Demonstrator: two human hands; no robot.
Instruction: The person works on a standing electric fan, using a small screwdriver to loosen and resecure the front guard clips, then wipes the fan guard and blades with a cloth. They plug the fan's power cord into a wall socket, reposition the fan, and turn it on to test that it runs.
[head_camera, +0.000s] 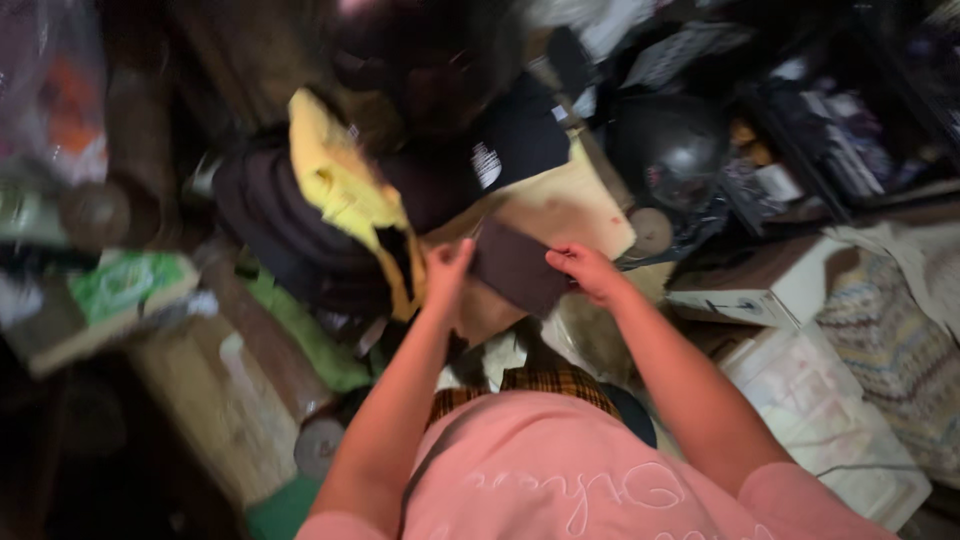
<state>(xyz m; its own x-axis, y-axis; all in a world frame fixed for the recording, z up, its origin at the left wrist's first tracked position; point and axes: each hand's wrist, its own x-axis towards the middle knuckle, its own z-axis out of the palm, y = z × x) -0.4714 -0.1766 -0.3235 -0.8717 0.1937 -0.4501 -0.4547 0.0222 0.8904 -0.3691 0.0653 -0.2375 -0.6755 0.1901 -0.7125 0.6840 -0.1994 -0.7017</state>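
a cluttered room is seen from above, blurred by motion. at far left, a green-and-white package (130, 280) is seen lying on a stack of boxes, with a green cloth (300, 335) just beside a brown cylinder. further in, a yellow garment (345, 190) is draped over a heap of dark clothing (270, 225). the left hand (445, 270) is raised at the left edge of a dark brown folded cloth (515, 265), its fingers pinched on that edge as far as the blur allows to be told. the cloth is held between both hands, above a cream-coloured cloth (570, 205) marked with faint reddish spots. the right hand (590, 270) is closed on the cloth's right edge, thumb on top. behind the cloth, a black garment with a white print (510, 145) is laid on the pile. to the right, a dark round helmet-like object (670, 145) is seen, then a white box (760, 290), and at far right a knitted patterned blanket (895, 350). a pink shirt (560, 470) and a plaid cloth (545, 380) are seen in the foreground.
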